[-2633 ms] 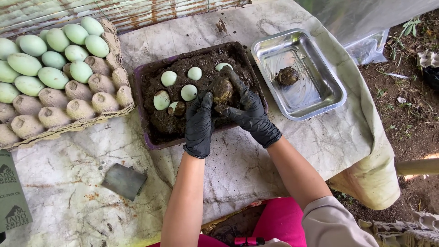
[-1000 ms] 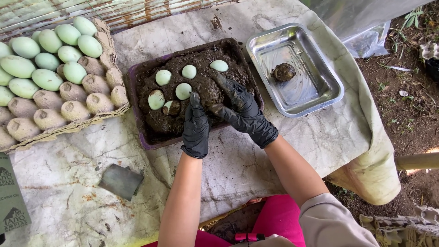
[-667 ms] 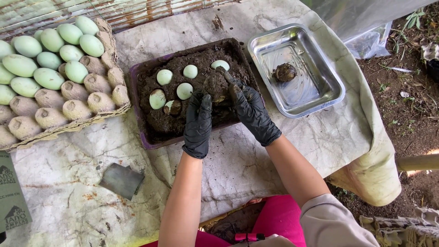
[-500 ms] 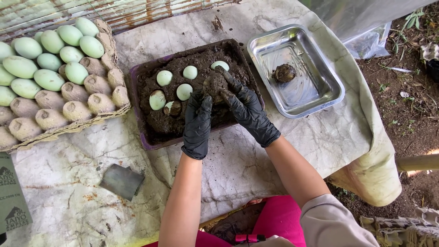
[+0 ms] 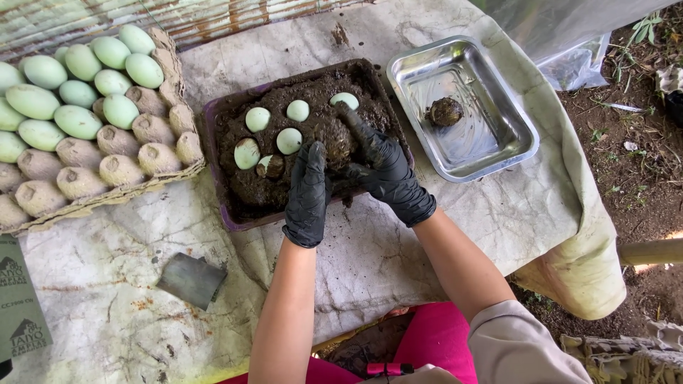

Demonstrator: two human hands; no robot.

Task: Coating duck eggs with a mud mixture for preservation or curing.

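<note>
Both my hands wear black gloves and meet over a dark tray of brown mud [image 5: 235,213]. My left hand [image 5: 307,190] and my right hand [image 5: 380,171] cup a mud-covered egg [image 5: 337,141] between them, just above the mud. Several pale green eggs [image 5: 289,140] lie half sunk in the mud to the left of my hands. Another mud-coated egg [image 5: 446,112] rests in the metal pan [image 5: 509,146] to the right.
A cardboard egg tray [image 5: 165,53] at the left holds several pale green eggs at the back and mud-coated ones in front. A small flat metal scraper [image 5: 191,279] lies on the worn sheet [image 5: 107,313] covering the table. Bare ground lies off the table's right edge.
My hands have stayed over the mud tray, pressing and turning the muddy egg; my right fingers opened, then closed around it again.
</note>
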